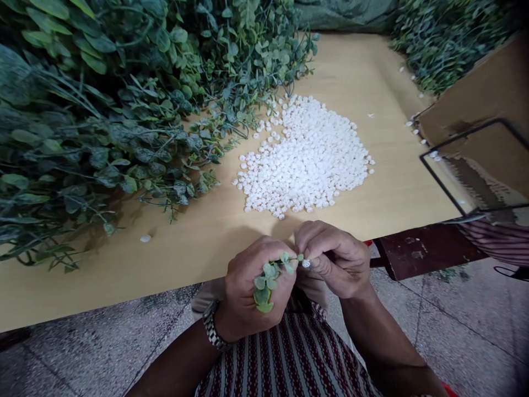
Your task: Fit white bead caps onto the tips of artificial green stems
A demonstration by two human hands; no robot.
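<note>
My left hand [258, 281] is closed around a sprig of artificial leaves [266, 278], whose green leaves lie over the back of the fist. The sprig's stem reaches across toward my right hand [341, 259]. Thumb and finger of that hand are pinched on a small white bead-like piece [306, 263] at the stem's end. Whether the piece sits on the stem or only touches it, I cannot tell. Just beyond both hands, a heap of the same white pieces [306, 154] is spread on the table [198, 253].
Artificial greenery [144, 110] is piled high along the left and back. More greenery [450, 44] lies at the back right, near a cardboard piece [483, 94] and a black wire frame [442, 182]. One loose white piece [145, 238] lies at the left. A dark red stool [421, 251] stands right.
</note>
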